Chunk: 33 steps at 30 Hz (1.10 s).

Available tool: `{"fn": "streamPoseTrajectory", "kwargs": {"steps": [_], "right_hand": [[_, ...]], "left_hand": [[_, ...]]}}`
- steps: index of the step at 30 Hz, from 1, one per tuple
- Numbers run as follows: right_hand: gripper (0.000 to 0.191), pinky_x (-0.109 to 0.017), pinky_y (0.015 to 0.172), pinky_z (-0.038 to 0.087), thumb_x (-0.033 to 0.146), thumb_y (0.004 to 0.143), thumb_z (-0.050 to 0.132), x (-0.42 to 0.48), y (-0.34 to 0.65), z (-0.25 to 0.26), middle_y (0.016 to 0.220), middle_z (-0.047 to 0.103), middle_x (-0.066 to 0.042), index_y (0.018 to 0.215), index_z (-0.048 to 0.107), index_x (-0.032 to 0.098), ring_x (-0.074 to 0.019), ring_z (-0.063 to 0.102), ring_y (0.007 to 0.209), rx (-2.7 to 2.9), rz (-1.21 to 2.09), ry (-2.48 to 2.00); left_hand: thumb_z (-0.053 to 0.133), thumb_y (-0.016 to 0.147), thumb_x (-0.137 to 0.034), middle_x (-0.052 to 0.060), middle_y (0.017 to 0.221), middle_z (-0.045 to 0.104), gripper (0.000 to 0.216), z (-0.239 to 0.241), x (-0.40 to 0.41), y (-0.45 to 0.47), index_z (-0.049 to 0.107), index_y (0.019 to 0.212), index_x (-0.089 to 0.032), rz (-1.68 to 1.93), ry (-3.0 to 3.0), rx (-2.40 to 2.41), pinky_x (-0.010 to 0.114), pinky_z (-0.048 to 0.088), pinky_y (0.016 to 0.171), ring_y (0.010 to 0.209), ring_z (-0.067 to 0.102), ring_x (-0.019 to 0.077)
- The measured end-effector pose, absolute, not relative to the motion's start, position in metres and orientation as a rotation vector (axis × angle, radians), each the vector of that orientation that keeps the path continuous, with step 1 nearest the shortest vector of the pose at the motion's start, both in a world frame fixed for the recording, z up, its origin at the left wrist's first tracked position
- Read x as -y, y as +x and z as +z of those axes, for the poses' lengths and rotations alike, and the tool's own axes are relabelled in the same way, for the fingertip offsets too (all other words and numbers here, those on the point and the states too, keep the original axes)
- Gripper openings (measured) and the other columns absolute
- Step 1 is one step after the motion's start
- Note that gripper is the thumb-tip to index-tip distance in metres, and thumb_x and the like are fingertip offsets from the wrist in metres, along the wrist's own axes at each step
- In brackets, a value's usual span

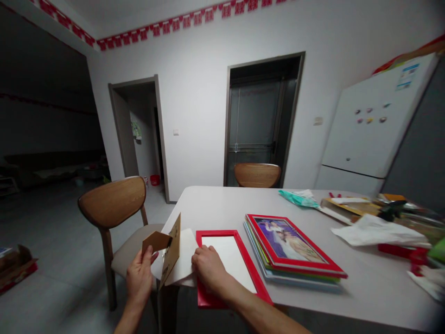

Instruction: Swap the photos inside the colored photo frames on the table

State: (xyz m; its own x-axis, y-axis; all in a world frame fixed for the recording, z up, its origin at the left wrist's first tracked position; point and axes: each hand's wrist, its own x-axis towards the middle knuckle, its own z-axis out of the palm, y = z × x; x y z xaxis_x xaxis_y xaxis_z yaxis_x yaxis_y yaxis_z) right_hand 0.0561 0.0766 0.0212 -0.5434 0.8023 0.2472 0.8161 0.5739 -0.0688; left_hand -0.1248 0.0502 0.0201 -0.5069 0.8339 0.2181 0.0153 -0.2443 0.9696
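My left hand (139, 273) grips the brown backing board (172, 253) of a picture frame by its fold-out stand (156, 242). The board is upright, seen almost edge-on, at the table's left edge. A white sheet (186, 253) shows just behind it. My right hand (210, 269) is closed, its fingers curled at the sheet's right edge and seeming to pinch it; the fingertips are partly hidden. Under this hand lies a red picture frame (243, 253) with a white inside. To its right, another red frame with a photo (287, 239) tops a stack of coloured frames (264, 266).
On the white table (215, 204), a teal-and-white plastic packet (299, 198), crumpled white paper (378, 232) and a cardboard tray (347, 208) lie to the right. Wooden chairs stand at the left (114, 204) and far side (257, 175). A refrigerator (368, 120) is behind.
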Motion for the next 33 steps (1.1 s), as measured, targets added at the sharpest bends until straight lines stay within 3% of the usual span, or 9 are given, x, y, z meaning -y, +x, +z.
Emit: {"fn": "streamPoseTrajectory", "kwargs": {"steps": [4,8,12,15,21,27,33], "right_hand": [[0.019,-0.030,0.070,0.035,0.024,0.075,0.045,-0.082,0.062,0.018,0.087,0.057,-0.010,0.083,0.059,0.015,-0.0199,0.049,0.083,2.421,-0.003,-1.389],[0.038,-0.031,0.068,0.037,0.035,0.068,0.052,-0.084,0.068,0.011,0.094,0.056,-0.011,0.100,0.053,0.016,-0.0224,0.050,0.086,2.153,0.135,-1.558],[0.025,-0.026,0.067,0.038,0.018,0.070,0.044,-0.095,0.068,0.007,0.083,0.063,-0.008,0.088,0.061,0.016,-0.0177,0.056,0.077,2.078,0.353,-1.502],[0.028,-0.022,0.070,0.038,0.012,0.070,0.039,-0.101,0.071,0.014,0.081,0.065,-0.006,0.082,0.063,0.016,-0.0149,0.058,0.077,2.034,0.371,-1.474],[0.029,-0.022,0.069,0.040,0.016,0.068,0.038,-0.086,0.120,0.036,0.082,0.066,-0.007,0.080,0.065,0.015,-0.0159,0.059,0.076,1.954,0.331,-1.500],[0.031,-0.024,0.068,0.040,0.018,0.066,0.036,-0.056,0.180,0.020,0.078,0.067,-0.007,0.076,0.066,0.015,-0.0175,0.060,0.074,1.944,0.338,-1.726],[0.032,-0.023,0.065,0.040,0.020,0.067,0.036,-0.047,0.175,0.016,0.080,0.067,-0.008,0.078,0.066,0.016,-0.0175,0.060,0.074,1.945,0.337,-1.755]], "left_hand": [[0.056,0.061,-0.054,0.003,0.080,0.067,0.047,0.019,-0.052,-0.125,0.058,0.090,-0.017,1.818,1.028,-1.389,0.030,0.049,0.071,0.077,0.063,0.0211],[0.057,0.061,-0.053,0.002,0.082,0.067,0.047,0.021,-0.051,-0.121,0.058,0.090,-0.017,1.837,1.030,-1.349,0.031,0.049,0.074,0.078,0.063,0.0207],[0.056,0.062,-0.052,0.003,0.081,0.067,0.045,0.023,-0.051,-0.119,0.058,0.091,-0.018,1.814,1.026,-1.379,0.031,0.048,0.074,0.079,0.062,0.0212],[0.056,0.062,-0.052,0.003,0.084,0.067,0.045,0.023,-0.051,-0.120,0.058,0.091,-0.017,1.836,1.032,-1.391,0.031,0.048,0.073,0.078,0.063,0.0213],[0.054,0.064,-0.052,0.006,0.089,0.067,0.050,0.016,-0.047,-0.119,0.058,0.098,-0.015,1.822,1.145,-1.476,0.031,0.046,0.078,0.085,0.061,0.0228],[0.051,0.068,-0.052,0.008,0.097,0.064,0.051,0.013,-0.042,-0.105,0.056,0.103,-0.014,1.762,1.301,-1.433,0.033,0.042,0.083,0.091,0.058,0.0228],[0.050,0.067,-0.054,0.008,0.106,0.060,0.053,0.020,-0.038,-0.093,0.056,0.103,-0.015,1.745,1.372,-1.406,0.034,0.040,0.087,0.097,0.055,0.0230]]}}
